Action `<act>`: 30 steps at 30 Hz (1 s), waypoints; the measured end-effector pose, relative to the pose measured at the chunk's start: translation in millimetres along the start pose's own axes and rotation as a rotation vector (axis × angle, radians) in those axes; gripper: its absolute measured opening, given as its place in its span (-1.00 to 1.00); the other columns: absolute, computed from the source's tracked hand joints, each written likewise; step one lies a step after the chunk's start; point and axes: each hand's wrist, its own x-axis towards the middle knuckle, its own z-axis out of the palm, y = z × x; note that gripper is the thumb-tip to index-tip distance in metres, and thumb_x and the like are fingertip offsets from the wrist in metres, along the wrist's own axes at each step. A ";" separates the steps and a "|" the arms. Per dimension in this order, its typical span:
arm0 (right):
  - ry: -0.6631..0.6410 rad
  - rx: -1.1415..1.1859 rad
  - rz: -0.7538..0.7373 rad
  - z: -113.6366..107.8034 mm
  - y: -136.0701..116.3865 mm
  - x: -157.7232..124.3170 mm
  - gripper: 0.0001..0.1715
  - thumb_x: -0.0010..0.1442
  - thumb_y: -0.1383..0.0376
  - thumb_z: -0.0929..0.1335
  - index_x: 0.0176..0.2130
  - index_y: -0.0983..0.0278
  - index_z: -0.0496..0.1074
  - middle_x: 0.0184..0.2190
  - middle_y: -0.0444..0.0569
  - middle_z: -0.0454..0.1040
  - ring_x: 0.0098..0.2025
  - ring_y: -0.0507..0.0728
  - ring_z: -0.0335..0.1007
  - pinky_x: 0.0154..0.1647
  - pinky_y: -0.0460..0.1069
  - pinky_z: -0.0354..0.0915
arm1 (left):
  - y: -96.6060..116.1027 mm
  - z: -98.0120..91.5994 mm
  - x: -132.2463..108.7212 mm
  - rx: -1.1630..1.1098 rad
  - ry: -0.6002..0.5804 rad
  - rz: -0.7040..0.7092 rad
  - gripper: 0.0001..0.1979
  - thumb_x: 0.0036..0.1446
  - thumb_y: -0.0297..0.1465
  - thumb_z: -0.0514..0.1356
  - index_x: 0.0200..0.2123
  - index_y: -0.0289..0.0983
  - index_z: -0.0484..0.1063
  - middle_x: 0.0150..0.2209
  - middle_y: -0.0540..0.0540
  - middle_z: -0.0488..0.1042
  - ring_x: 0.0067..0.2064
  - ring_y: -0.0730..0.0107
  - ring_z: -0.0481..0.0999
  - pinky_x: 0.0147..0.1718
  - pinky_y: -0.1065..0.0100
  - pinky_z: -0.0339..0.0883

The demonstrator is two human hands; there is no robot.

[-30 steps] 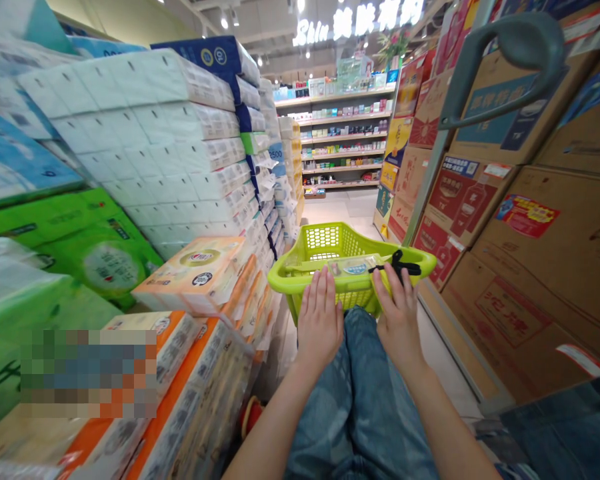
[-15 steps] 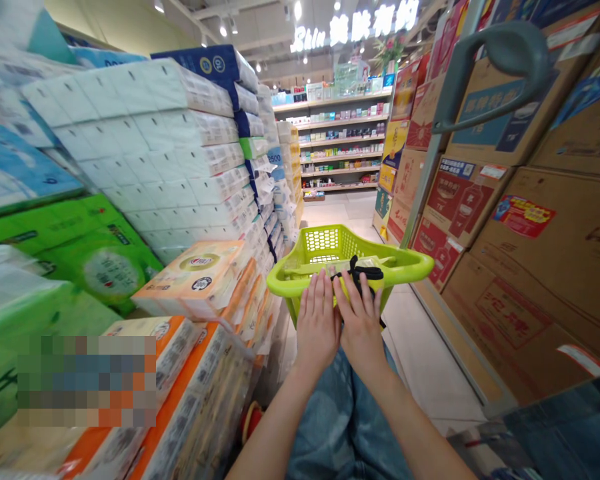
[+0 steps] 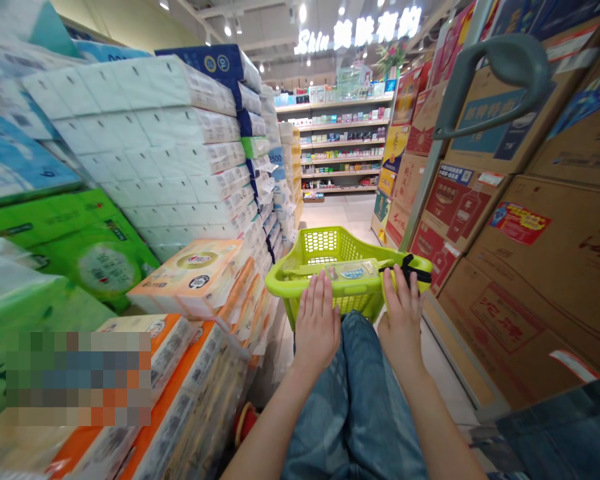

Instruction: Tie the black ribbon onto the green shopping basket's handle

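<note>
My left hand (image 3: 318, 320) lies flat, fingers stretched out together, on the near rim of a lime-green shopping basket (image 3: 325, 248). My right hand (image 3: 403, 315) rests on the same rim further right, its fingertips on a black strap (image 3: 411, 267) knotted over the rim. A flat clear packet with a blue label (image 3: 353, 271) lies across the basket's near edge between my hands. My knee in blue jeans (image 3: 360, 387) is raised just below the basket.
Stacked packs of tissue and toilet paper (image 3: 180, 153) wall the aisle on the left. Cardboard cartons (image 3: 530, 227) are piled on the right, with a grey trolley handle (image 3: 500, 73) in front. The tiled floor (image 3: 350, 210) runs ahead to product shelves (image 3: 343, 143).
My right hand, together with the black strap, slid back right along the rim from beside my left hand. The left hand stayed put.
</note>
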 end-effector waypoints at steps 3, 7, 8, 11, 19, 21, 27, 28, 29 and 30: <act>-0.048 -0.005 -0.048 5.6 -29.7 -2.4 -0.05 0.13 0.57 0.14 0.44 0.22 -0.09 0.44 0.05 0.02 0.50 0.35 -0.35 0.37 0.48 -0.08 | -0.7 2.2 -0.3 -0.009 0.015 -0.006 -0.32 0.36 -0.44 -0.05 0.44 -0.40 -0.28 0.41 -0.30 0.08 0.45 0.14 -0.03 0.34 0.04 0.08; -0.099 0.001 -0.188 12.5 -61.7 -8.9 -0.16 0.21 0.52 0.16 0.42 0.20 0.02 0.42 -0.04 0.08 0.50 0.29 -0.30 0.42 0.42 -0.19 | -3.2 2.8 -1.8 -0.015 0.008 0.022 -0.31 0.34 -0.45 -0.04 0.44 -0.39 -0.28 0.41 -0.31 0.08 0.46 0.11 -0.04 0.33 0.01 0.10; -0.104 0.003 -0.207 12.6 -64.3 -10.0 -0.18 0.22 0.52 0.16 0.41 0.19 0.04 0.42 -0.05 0.09 0.50 0.28 -0.29 0.43 0.40 -0.19 | -3.5 2.4 -2.1 -0.015 0.004 0.028 -0.31 0.34 -0.45 -0.04 0.44 -0.39 -0.28 0.41 -0.31 0.08 0.46 0.11 -0.05 0.33 0.01 0.10; -0.130 0.003 -0.233 8.0 -56.3 -10.3 -0.20 0.23 0.53 0.15 0.40 0.18 0.07 0.42 -0.07 0.10 0.50 0.25 -0.28 0.43 0.37 -0.15 | -2.5 0.4 -1.7 -0.014 -0.006 0.018 -0.31 0.34 -0.46 -0.05 0.44 -0.40 -0.27 0.41 -0.30 0.09 0.45 0.13 -0.04 0.34 0.03 0.09; -0.046 -0.040 -0.044 -7.8 11.3 -0.3 0.00 0.08 0.58 0.15 0.44 0.17 -0.08 0.43 0.05 0.04 0.49 0.33 -0.28 0.36 0.44 -0.02 | 1.0 -3.4 0.7 -0.019 -0.012 0.000 -0.34 0.36 -0.44 -0.06 0.44 -0.41 -0.25 0.41 -0.28 0.09 0.45 0.15 -0.02 0.35 0.05 0.06; -0.033 -0.033 -0.018 -7.9 12.2 0.8 0.02 0.07 0.58 0.16 0.44 0.18 -0.09 0.43 0.07 0.05 0.49 0.34 -0.28 0.36 0.47 -0.04 | 1.2 -3.4 0.9 -0.017 -0.011 -0.004 -0.34 0.36 -0.44 -0.06 0.44 -0.41 -0.25 0.41 -0.29 0.10 0.45 0.14 -0.01 0.35 0.05 0.07; -0.091 -0.008 -0.082 4.6 -38.3 -4.7 -0.06 0.14 0.56 0.13 0.44 0.21 -0.07 0.44 0.04 0.01 0.50 0.34 -0.36 0.37 0.49 -0.09 | 0.0 -2.4 0.1 -0.015 -0.010 -0.004 -0.34 0.36 -0.44 -0.06 0.44 -0.42 -0.25 0.41 -0.31 0.08 0.45 0.14 -0.03 0.34 0.04 0.09; -0.105 -0.003 -0.119 7.2 -47.8 -6.6 -0.09 0.16 0.55 0.13 0.44 0.20 -0.05 0.44 0.02 0.02 0.50 0.32 -0.36 0.38 0.48 -0.13 | -0.8 -2.2 -0.3 -0.015 -0.011 0.004 -0.33 0.36 -0.43 -0.05 0.44 -0.43 -0.25 0.41 -0.32 0.08 0.45 0.13 -0.04 0.33 0.03 0.10; -0.113 0.007 -0.153 9.3 -55.8 -8.5 -0.12 0.19 0.53 0.14 0.43 0.19 -0.04 0.43 0.01 0.04 0.50 0.31 -0.34 0.40 0.47 -0.16 | -1.6 -2.0 -0.7 -0.015 -0.012 0.014 -0.33 0.35 -0.43 -0.05 0.44 -0.43 -0.25 0.41 -0.32 0.08 0.46 0.11 -0.05 0.33 0.01 0.10; -0.115 0.019 -0.180 10.3 -61.7 -10.1 -0.14 0.21 0.52 0.14 0.43 0.19 -0.02 0.43 -0.01 0.07 0.50 0.30 -0.32 0.41 0.46 -0.17 | -2.3 -1.9 -1.1 -0.016 -0.013 0.024 -0.33 0.35 -0.43 -0.05 0.43 -0.43 -0.25 0.41 -0.33 0.07 0.46 0.10 -0.06 0.33 0.00 0.11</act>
